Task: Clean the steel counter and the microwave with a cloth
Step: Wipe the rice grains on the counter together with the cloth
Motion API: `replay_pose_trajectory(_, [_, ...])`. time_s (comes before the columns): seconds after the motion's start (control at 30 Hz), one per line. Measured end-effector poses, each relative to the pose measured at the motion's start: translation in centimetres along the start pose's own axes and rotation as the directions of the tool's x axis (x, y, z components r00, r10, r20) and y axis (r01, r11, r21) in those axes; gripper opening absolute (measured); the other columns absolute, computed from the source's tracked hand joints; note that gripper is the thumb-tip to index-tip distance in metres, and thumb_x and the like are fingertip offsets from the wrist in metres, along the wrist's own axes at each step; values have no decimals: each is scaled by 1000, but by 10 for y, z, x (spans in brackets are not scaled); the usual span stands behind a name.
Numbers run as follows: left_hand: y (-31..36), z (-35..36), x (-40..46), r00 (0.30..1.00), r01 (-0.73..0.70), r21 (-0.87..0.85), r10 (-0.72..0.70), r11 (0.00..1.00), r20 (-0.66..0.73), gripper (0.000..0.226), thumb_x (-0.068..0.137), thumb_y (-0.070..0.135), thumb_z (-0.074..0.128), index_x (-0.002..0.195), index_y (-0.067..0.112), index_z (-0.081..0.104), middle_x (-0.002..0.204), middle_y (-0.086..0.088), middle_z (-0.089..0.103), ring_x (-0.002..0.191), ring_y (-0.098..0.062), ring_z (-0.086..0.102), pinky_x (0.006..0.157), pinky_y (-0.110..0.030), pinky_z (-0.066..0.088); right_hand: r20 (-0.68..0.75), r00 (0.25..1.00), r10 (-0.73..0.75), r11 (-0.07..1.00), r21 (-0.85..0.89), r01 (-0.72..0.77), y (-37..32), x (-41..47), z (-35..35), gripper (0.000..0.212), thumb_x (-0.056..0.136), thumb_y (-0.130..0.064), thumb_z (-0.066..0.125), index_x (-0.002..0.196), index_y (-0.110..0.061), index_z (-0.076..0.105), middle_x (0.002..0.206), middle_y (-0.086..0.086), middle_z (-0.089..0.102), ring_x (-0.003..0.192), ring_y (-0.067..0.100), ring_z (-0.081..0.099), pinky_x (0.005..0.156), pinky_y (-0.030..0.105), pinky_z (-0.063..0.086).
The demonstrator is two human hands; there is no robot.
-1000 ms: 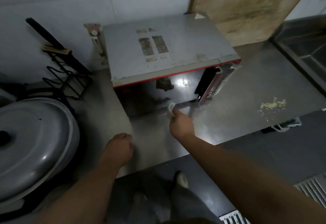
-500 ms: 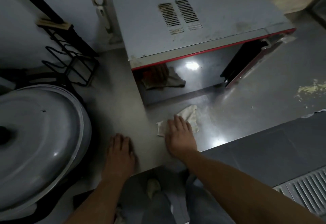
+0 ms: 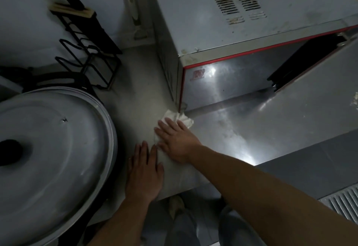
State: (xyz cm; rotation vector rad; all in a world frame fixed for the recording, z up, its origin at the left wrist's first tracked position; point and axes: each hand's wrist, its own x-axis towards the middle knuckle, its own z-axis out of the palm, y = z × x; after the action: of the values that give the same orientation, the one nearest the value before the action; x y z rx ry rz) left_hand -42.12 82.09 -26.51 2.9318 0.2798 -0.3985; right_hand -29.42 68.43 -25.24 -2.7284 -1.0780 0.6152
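Steel tabletop (image 3: pixel 261 129), centre frame: white cloth (image 3: pixel 177 119) lies crumpled at the lower left front corner of the microwave (image 3: pixel 242 38), touching it; right hand (image 3: pixel 177 141), fingers straight and spread, presses flat on the cloth. Left hand (image 3: pixel 144 170), lower centre, lies flat on the tabletop just beside the right, fingers extended, holding nothing. Left of frame: large round metal lid (image 3: pixel 52 156); black wire rack (image 3: pixel 87 52) behind it.

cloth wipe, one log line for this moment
right hand flat on cloth | cloth at microwave corner | left hand flat on counter
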Motion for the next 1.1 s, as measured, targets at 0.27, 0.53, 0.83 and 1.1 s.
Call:
replay_pose_trajectory(0.27, [24,12,17,999,20,40,-19,999,-37,69,95,51,22,157,21,26,165,-12,17,152,-31,10,120,-55,11,-28,993,113,990,-78,-115,55,3,-8,65,98,-63,16,156,-37,2,165,-3,8,151,25,8,119,54,-5])
replay_pose_trajectory(0.53, [111,15,51,994,-101,89,103,991,-25,72,96,60,16,159,25,18,166,-11,9,153,-30,-1,120,-56,6,-95,922,375,926,-8,-377,186,-73,-13,66,96,-66,9,155,-39,-7,164,-3,-13,150,23,-19,118,55,-10])
replay_pose_trajectory(0.83, [318,35,66,921,-386,21,384,922,72,72,93,65,11,159,36,3,167,-2,-11,150,-23,-24,120,-55,-9,-173,756,631,774,91,-626,298,-173,-13,67,96,-63,5,156,-35,-1,165,-4,-10,151,22,-14,117,59,-5])
replay_pose_trajectory(1.1, [333,46,72,935,-356,141,353,924,43,74,93,66,17,158,36,-4,166,-3,-12,151,-26,-19,120,-59,-4,-191,785,589,807,105,-581,323,-194,-5,66,97,-65,6,156,-35,-3,165,-3,-12,149,21,-20,117,57,-9])
